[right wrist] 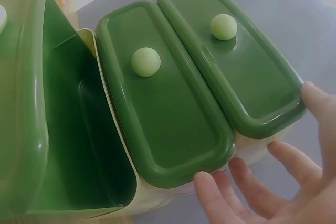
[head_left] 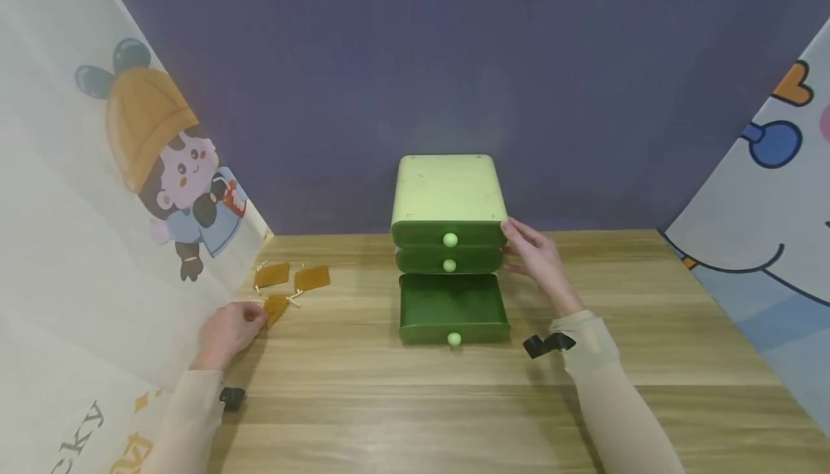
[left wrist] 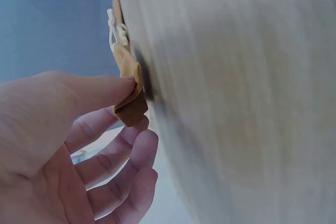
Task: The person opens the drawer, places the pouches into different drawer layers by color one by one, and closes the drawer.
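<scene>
My left hand [head_left: 232, 330] pinches the end of a small tan drawstring pouch [head_left: 276, 308] between thumb and fingers. In the left wrist view that pouch [left wrist: 128, 69] looks soft and bent, with cream cord at its far end. Two similar pouches [head_left: 272, 274] lie flat just beyond it. My right hand [head_left: 537, 258] touches the right side of a small green drawer cabinet [head_left: 450, 187], its fingers spread along the edge. In the right wrist view the thumb lies at a corner of the top drawer [right wrist: 231, 56]. The bottom drawer [head_left: 454, 305] is pulled out, with nothing visible inside.
The cabinet stands on a wood-grain table [head_left: 363, 409] near the dark blue back wall [head_left: 324, 85]. White panels with cartoon prints rise at the left [head_left: 58, 207] and right. The two upper drawers are pushed in, each with a round pale green knob.
</scene>
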A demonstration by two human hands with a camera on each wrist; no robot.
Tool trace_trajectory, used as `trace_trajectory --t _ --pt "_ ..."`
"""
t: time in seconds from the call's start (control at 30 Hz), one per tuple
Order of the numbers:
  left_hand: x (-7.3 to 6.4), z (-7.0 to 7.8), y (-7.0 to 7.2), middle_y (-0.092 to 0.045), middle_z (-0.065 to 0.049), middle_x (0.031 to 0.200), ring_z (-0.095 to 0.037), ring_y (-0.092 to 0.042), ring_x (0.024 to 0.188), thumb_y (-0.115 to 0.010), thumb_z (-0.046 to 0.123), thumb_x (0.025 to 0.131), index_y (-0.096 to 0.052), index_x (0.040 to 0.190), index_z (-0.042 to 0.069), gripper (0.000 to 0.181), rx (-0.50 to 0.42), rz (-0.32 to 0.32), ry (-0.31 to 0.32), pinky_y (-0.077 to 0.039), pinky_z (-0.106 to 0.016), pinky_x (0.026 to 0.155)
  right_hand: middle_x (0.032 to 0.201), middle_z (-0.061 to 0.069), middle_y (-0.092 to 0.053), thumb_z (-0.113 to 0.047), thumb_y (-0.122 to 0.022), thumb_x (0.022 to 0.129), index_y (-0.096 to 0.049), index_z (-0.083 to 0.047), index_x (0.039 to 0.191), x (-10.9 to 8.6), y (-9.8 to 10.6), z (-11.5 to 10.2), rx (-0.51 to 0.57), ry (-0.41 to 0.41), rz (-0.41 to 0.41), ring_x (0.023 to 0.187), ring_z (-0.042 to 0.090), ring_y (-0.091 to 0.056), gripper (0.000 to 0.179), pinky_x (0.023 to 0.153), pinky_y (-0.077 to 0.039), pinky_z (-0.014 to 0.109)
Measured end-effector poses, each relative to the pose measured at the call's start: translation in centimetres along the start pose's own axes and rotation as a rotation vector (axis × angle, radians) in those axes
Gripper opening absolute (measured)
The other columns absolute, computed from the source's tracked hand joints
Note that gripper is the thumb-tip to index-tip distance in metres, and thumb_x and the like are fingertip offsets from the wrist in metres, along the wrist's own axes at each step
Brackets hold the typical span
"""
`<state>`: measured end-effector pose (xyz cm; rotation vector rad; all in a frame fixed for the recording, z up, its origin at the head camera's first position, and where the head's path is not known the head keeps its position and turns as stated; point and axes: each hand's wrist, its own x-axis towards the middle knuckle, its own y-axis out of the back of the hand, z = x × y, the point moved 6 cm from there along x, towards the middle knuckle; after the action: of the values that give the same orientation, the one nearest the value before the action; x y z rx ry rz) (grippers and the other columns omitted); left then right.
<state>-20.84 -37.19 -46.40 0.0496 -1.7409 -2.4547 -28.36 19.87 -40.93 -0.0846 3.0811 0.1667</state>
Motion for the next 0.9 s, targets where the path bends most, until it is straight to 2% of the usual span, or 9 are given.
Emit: trace_trajectory --t 0.2,0.37,0.53,0.73,0.9 --pt "-0.6 1.1 1.1 -0.079 -0.021 0.106 -0.036 -0.071 0.084 -0.070 0.029 0.098 -0.082 0.109 0.010 0.025 -0.019 0.077 -0.021 -0.048 -0.042 0.060 0.171 0.012 -0.040 -0.066 -0.061 0.100 -0.037 -0.025 0.167 0.0 0.0 -0.2 0.003 0.004 -0.003 0.142 0.038 -0.055 0.082 0.104 -0.059 0.042" --pt "-1.0 2.4 1.8 -0.081 -0.014 0.104 -0.038 -0.073 0.087 -0.071 0.031 0.097 -0.082 0.111 0.011 0.026 -0.017 0.127 -0.066 -0.050 -0.043 0.063 0.171 0.013 -0.039 -0.066 -0.061 0.100 -0.036 -0.022 0.167 0.0 -0.1 -0.1 0.007 0.003 -0.011 0.143 0.038 -0.054 0.084 0.105 -0.058 0.044" --pt "-1.5 4.0 2.4 -0.082 -0.010 0.103 -0.041 -0.075 0.091 -0.072 0.031 0.097 -0.082 0.109 0.013 0.023 -0.017 0.143 -0.090 -0.050 -0.044 0.063 0.172 0.012 -0.038 -0.066 -0.062 0.099 -0.035 -0.022 0.168 0.0 -0.1 0.0 0.021 -0.004 -0.016 0.145 0.037 -0.052 0.086 0.101 -0.060 0.043" --pt "-2.0 5.7 2.9 -0.082 -0.008 0.098 -0.027 -0.071 0.078 -0.074 0.029 0.097 -0.082 0.108 0.014 0.020 -0.036 0.136 -0.099 -0.046 -0.039 0.060 0.173 0.010 -0.035 -0.067 -0.062 0.099 -0.035 -0.023 0.168 0.0 -0.2 0.0 0.021 -0.005 -0.015 0.147 0.038 -0.049 0.086 0.099 -0.061 0.044" --pt "-2.4 7.3 3.2 -0.082 -0.009 0.103 -0.025 -0.075 0.082 -0.074 0.028 0.097 -0.082 0.108 0.013 0.020 -0.049 0.141 -0.132 -0.051 -0.041 0.062 0.174 0.009 -0.035 -0.066 -0.062 0.100 -0.035 -0.025 0.168 -0.2 -0.2 -0.1 0.020 -0.005 -0.012 0.148 0.039 -0.049 0.084 0.095 -0.063 0.042"
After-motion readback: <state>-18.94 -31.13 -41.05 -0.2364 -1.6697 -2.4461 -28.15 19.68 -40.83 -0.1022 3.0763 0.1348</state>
